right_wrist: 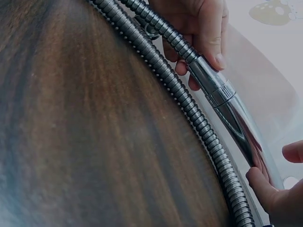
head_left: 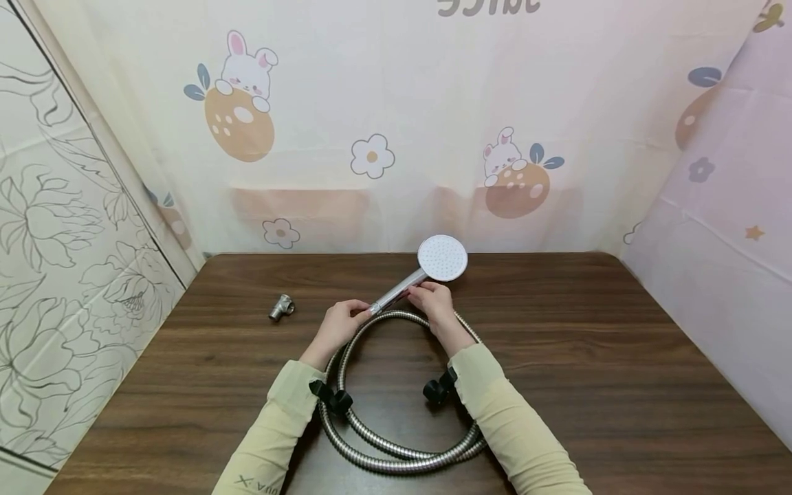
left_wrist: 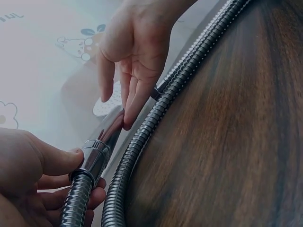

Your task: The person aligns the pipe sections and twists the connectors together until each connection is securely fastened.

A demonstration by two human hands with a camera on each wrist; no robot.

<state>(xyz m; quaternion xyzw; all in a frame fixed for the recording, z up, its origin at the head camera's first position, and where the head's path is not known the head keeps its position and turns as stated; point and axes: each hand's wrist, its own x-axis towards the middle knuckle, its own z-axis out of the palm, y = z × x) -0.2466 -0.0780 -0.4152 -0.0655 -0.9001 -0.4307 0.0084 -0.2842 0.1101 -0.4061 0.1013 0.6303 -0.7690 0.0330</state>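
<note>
A chrome hand shower (head_left: 442,258) with a round white spray face lies slantwise, its head to the far right. A coiled metal shower hose (head_left: 396,467) meets the lower end of its handle. Left thumb and fingers pinch the smooth hose connector (left_wrist: 92,161) at that joint; the left hand (head_left: 339,326) is below left of the handle. Extended fingers of the right hand (head_left: 436,309) touch the handle (right_wrist: 239,125) from below, near the spray head. In the left wrist view the right thumb stands away from the handle. Connector and handle appear in line, touching.
A small metal pipe fitting (head_left: 282,307) lies on the wooden table (head_left: 619,385), left of the hands. Hose loops spread under and between the forearms. A printed curtain (head_left: 396,89) hangs behind the table's back edge. Black wrist cameras (head_left: 438,389) sit on both sleeves.
</note>
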